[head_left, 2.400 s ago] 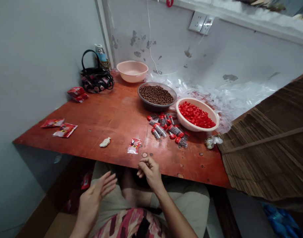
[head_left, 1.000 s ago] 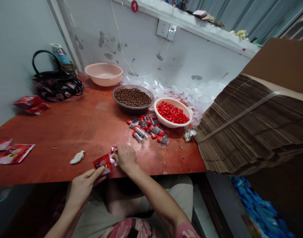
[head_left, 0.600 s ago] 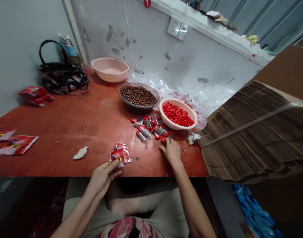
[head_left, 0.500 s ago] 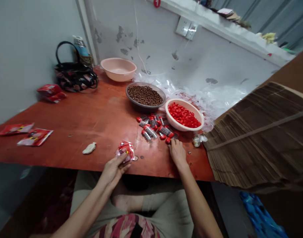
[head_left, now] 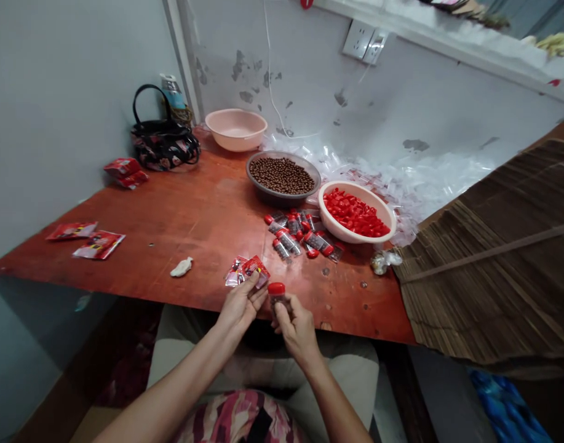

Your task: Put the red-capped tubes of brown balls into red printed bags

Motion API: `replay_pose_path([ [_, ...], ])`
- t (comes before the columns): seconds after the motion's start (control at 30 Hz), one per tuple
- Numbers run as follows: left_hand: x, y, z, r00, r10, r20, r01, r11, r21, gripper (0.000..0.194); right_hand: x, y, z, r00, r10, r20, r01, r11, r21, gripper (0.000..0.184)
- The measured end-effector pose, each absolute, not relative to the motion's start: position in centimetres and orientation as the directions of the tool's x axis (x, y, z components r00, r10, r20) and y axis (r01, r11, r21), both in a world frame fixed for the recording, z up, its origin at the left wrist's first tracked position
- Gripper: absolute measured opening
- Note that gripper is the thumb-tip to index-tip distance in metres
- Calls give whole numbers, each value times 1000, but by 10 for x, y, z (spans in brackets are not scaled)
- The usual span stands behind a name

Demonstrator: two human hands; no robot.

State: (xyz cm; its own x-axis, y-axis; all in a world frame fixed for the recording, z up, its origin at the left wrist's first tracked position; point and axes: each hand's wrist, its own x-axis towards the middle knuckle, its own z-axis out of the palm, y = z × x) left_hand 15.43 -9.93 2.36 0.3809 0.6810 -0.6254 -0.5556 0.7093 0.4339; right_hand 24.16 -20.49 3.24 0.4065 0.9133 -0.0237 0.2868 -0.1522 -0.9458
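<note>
My left hand (head_left: 241,303) pinches a small red printed packet (head_left: 256,267) between thumb and fingers, above the table's front edge. Just left of it, other red-and-clear packets (head_left: 235,274) lie on the tabletop. In my right hand (head_left: 298,327) is a small clear bottle with a red cap (head_left: 277,289), held upright with dark contents, close beside the left hand's packet. Several similar red-capped bottles (head_left: 288,242) lie in a loose pile beyond my hands.
Behind the pile stand a grey bowl of brown balls (head_left: 249,175) and a pink bowl of red caps (head_left: 392,234). Another pink bowl (head_left: 236,140), a handbag (head_left: 166,147) and clear plastic pieces (head_left: 438,178) sit farther back. Stacked cardboard (head_left: 489,258) borders the right side.
My right hand has picked up a red-capped bottle from the pile and brought it left, towards my left hand. My left hand now lifts one packet off the others. The view has shifted.
</note>
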Motion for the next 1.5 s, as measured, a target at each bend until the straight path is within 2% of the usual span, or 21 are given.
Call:
replay_pose_path([
  [0.13,159,-107,26,417,716,-560,-544,690,478,6,241,-198,29,422,907,-12,302,-153,-941,21],
  [0.23,159,-110,31,470,733,-491,-478,680,557,10,243,-197,28,418,908,-7,289,-141,-947,23],
  [0.43,155,-109,40,571,727,-381,-362,640,678,18,241,-197,25,422,905,-52,95,-101,-990,22],
  [0.67,157,-109,35,583,698,-416,-255,643,722,16,241,-198,21,482,876,18,213,-97,-972,20],
  [0.77,154,-106,36,626,697,-351,-197,577,793,21,242,-196,18,431,900,-67,19,-84,-996,23],
  [0.87,151,-102,37,724,624,-292,-127,537,834,27,245,-195,17,318,936,-149,-185,-93,-978,27],
  [0.93,150,-100,36,736,608,-297,-94,527,845,26,246,-195,18,348,928,-133,-130,-93,-987,26],
  [1.03,151,-100,34,673,652,-349,-92,542,835,23,246,-197,21,472,881,-18,119,-84,-989,21],
  [1.07,152,-101,34,662,656,-362,-97,554,827,23,245,-196,22,490,872,3,154,-83,-985,21],
  [1.1,152,-102,34,664,652,-366,-98,562,822,23,243,-196,21,490,872,-2,137,-80,-987,21],
  [1.23,153,-106,38,676,665,-317,-86,499,862,30,239,-189,13,389,911,-136,-190,-65,-980,28],
  [1.27,153,-107,38,662,684,-307,-87,477,875,30,238,-188,11,377,915,-146,-224,-63,-972,29],
  [1.33,155,-109,39,630,715,-303,-98,461,882,29,237,-187,11,412,902,-128,-178,-59,-982,27],
  [1.43,157,-114,37,598,736,-317,-115,471,875,26,237,-187,12,506,860,-67,-22,-65,-998,24],
  [1.5,157,-117,36,608,730,-312,-115,470,875,25,238,-187,11,514,854,-74,-44,-60,-997,24],
])
